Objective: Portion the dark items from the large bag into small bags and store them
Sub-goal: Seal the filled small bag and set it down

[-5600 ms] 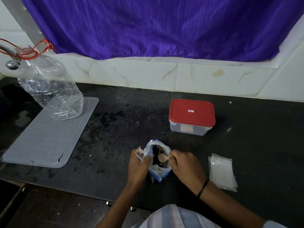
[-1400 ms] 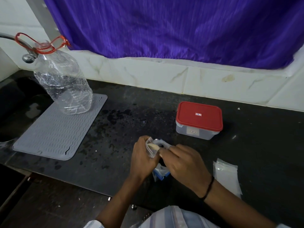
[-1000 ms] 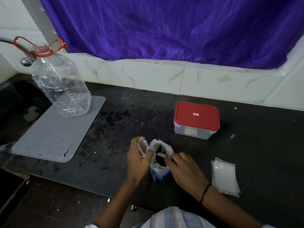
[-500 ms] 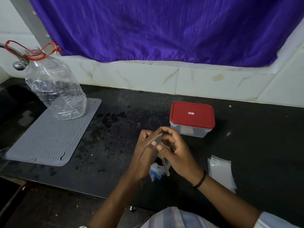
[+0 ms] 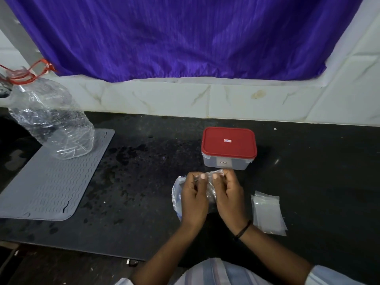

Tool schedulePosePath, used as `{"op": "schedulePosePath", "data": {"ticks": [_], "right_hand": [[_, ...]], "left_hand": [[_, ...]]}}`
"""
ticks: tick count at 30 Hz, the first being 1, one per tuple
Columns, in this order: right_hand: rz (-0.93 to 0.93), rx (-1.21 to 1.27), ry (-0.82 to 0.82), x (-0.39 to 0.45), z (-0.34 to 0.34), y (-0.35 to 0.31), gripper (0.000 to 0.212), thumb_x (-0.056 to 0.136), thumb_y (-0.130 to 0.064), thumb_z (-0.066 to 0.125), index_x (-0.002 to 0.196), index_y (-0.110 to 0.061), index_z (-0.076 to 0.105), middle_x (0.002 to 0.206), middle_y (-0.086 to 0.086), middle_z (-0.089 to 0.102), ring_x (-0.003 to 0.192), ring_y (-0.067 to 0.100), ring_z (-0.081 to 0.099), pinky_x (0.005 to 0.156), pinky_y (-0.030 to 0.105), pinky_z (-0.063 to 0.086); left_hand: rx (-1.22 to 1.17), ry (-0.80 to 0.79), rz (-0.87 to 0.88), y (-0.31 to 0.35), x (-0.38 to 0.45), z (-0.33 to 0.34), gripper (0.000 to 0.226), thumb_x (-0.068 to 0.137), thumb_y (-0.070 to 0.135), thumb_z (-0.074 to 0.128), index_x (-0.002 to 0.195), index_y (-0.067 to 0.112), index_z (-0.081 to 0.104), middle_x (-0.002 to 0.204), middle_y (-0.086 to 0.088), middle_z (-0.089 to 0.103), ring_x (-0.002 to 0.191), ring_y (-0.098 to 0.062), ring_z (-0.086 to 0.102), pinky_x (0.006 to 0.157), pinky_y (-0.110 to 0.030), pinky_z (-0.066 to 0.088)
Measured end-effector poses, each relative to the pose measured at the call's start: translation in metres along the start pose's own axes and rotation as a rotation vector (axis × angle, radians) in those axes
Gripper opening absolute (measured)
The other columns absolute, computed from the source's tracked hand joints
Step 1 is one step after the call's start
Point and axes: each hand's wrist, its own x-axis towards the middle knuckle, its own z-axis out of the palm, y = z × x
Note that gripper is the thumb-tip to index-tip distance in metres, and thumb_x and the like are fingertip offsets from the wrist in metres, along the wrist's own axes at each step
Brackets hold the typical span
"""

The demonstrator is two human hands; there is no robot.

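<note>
Both hands meet over the near middle of the black counter (image 5: 308, 161), and a small clear bag (image 5: 210, 189) is held between them. The left hand (image 5: 194, 199) pinches the bag's top edge at its left end, thumb and fingers pressed together on the plastic; the right hand (image 5: 229, 194) does the same at the right end, its grip likewise closed on the upper strip. The two thumbnails face up, close together, with the bag's top stretched across the short gap between them. The rest of the small bag hangs down between the palms, crinkled and glossy; whether anything dark sits inside it is too hard to tell.

Just behind and below the left hand, partly hidden by it, lies the large bag (image 5: 176, 194), pale with a blue edge, resting on the counter and touching the hand's outer side. A black band (image 5: 243, 229) circles the right wrist.

Just beyond the fingertips stands a clear box with a red lid (image 5: 228, 145), shut, near the hands but apart from them. To the right of the right wrist lies a flat stack of empty small bags (image 5: 268, 212) on the counter. Far left, a crumpled clear plastic bottle (image 5: 51, 120) stands on a grey ribbed mat (image 5: 51, 182). A purple curtain (image 5: 174, 33) hangs above the tiled wall behind.
</note>
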Motion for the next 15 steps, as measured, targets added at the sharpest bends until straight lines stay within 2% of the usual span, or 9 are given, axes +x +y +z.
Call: {"op": "schedulePosePath", "data": {"ticks": [2, 5, 7, 9, 12, 15], "right_hand": [[-0.021, -0.063, 0.059, 0.004, -0.003, 0.004, 0.013, 0.101, -0.023, 0.048, 0.096, -0.02, 0.061, 0.079, -0.011, 0.065, 0.071, -0.002, 0.062, 0.059, 0.009, 0.043], [-0.005, -0.049, 0.14, 0.017, -0.009, 0.023, 0.017, 0.101, -0.022, 0.048, 0.087, -0.022, 0.057, 0.071, -0.01, 0.058, 0.064, 0.003, 0.055, 0.057, 0.02, 0.045], [0.046, -0.055, 0.183, 0.028, -0.014, 0.042, 0.02, 0.102, -0.022, 0.046, 0.084, -0.021, 0.055, 0.071, -0.006, 0.057, 0.064, 0.005, 0.052, 0.059, 0.031, 0.047], [0.12, -0.098, 0.198, 0.038, -0.021, 0.06, 0.023, 0.102, -0.023, 0.043, 0.084, -0.017, 0.055, 0.075, -0.001, 0.059, 0.068, 0.011, 0.054, 0.063, 0.038, 0.048], [0.239, -0.265, 0.116, 0.05, -0.034, 0.084, 0.026, 0.102, -0.025, 0.04, 0.083, -0.015, 0.054, 0.077, 0.001, 0.06, 0.072, 0.017, 0.058, 0.064, 0.036, 0.049], [0.313, -0.531, -0.019, 0.059, -0.046, 0.096, 0.028, 0.101, -0.03, 0.039, 0.084, -0.014, 0.055, 0.079, 0.002, 0.062, 0.074, 0.02, 0.061, 0.069, 0.041, 0.053]], "left_hand": [[0.081, -0.027, 0.065, -0.003, 0.005, 0.007, 0.017, 0.104, 0.019, 0.051, 0.093, 0.013, 0.062, 0.078, 0.003, 0.068, 0.072, -0.005, 0.065, 0.066, -0.022, 0.052], [0.225, -0.099, 0.108, -0.008, 0.022, 0.018, 0.016, 0.101, 0.023, 0.057, 0.09, 0.016, 0.065, 0.075, 0.007, 0.067, 0.069, -0.001, 0.062, 0.063, -0.016, 0.048], [0.264, -0.151, 0.061, -0.013, 0.037, 0.024, 0.02, 0.097, 0.027, 0.063, 0.082, 0.015, 0.066, 0.07, 0.003, 0.067, 0.063, -0.001, 0.059, 0.06, -0.023, 0.049], [0.348, -0.221, 0.004, -0.022, 0.056, 0.03, 0.026, 0.095, 0.028, 0.067, 0.076, 0.011, 0.067, 0.067, -0.002, 0.067, 0.06, -0.008, 0.059, 0.061, -0.033, 0.051], [0.577, -0.356, -0.074, -0.032, 0.076, 0.04, 0.025, 0.096, 0.022, 0.063, 0.075, 0.01, 0.068, 0.07, -0.003, 0.067, 0.065, -0.015, 0.063, 0.069, -0.036, 0.058], [0.775, -0.387, -0.063, -0.038, 0.087, 0.053, 0.021, 0.096, 0.018, 0.057, 0.078, 0.013, 0.068, 0.086, -0.007, 0.074, 0.079, -0.023, 0.071, 0.079, -0.036, 0.059]]}}
